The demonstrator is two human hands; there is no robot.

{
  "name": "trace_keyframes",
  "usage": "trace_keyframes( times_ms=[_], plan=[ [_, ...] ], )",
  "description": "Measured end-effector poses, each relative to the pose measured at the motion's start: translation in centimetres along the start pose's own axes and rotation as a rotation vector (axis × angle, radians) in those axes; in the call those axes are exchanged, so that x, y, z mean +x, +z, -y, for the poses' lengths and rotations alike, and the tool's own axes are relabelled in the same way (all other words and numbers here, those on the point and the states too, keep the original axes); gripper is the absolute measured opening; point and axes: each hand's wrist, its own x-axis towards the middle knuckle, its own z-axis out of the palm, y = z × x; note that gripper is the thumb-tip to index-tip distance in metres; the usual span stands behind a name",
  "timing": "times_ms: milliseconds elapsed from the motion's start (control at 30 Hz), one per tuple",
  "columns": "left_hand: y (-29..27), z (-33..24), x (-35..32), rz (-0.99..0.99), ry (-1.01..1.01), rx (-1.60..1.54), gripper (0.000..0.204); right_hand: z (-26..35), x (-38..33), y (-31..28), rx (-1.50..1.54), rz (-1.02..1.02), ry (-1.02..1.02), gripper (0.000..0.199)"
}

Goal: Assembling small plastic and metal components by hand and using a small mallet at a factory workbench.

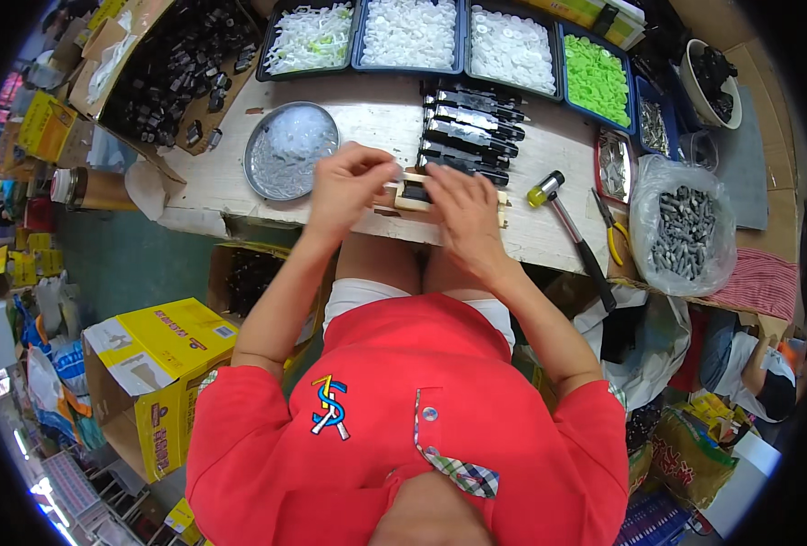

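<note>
My left hand (353, 187) is closed in a pinch on a small, whitish, see-through piece (398, 171), partly hidden by the fingers. It hovers just left of a cream-coloured block (383, 197) near the table's front edge. A black part (415, 192) sits in that block. Across the block's right half lies my right hand (467, 214), its fingers stretched out and touching it; the thumb is hidden. Right behind the hands, several black-and-silver assemblies (469, 132) lie in a stacked row. A round metal dish (260, 164) with small clear pieces stands left of my left hand.
Along the back stand trays of white pieces (410, 35) and green pieces (596, 80). A hammer (567, 223), pliers (611, 226) and a plastic bag of grey metal parts (684, 232) lie at the right. A carton of black parts (181, 77) fills the back left.
</note>
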Motion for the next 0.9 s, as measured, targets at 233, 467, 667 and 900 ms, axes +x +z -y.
trace_keyframes(
  times_ms=[233, 467, 667, 900],
  plan=[
    [4.6, 2.4, 0.1, -0.055, 0.311, 0.664, 0.013, -1.4, -1.3, -0.5, 0.095, -0.123, 0.061, 0.031],
    [1.6, 3.8, 1.4, 0.066, -0.297, -0.093, 0.007, -1.4, -1.3, -0.3, 0.07, -0.153, 0.063, 0.029],
    [1.6, 3.4, 1.4, 0.095, -0.379, -0.175, 0.007, -1.5, -1.1, -0.1, 0.065, -0.158, 0.069, 0.028],
    [1.8, 4.2, 2.1, 0.144, 0.096, 0.437, 0.009, -4.3, -0.8, -3.0, 0.012, -0.311, 0.055, 0.02]
  ],
)
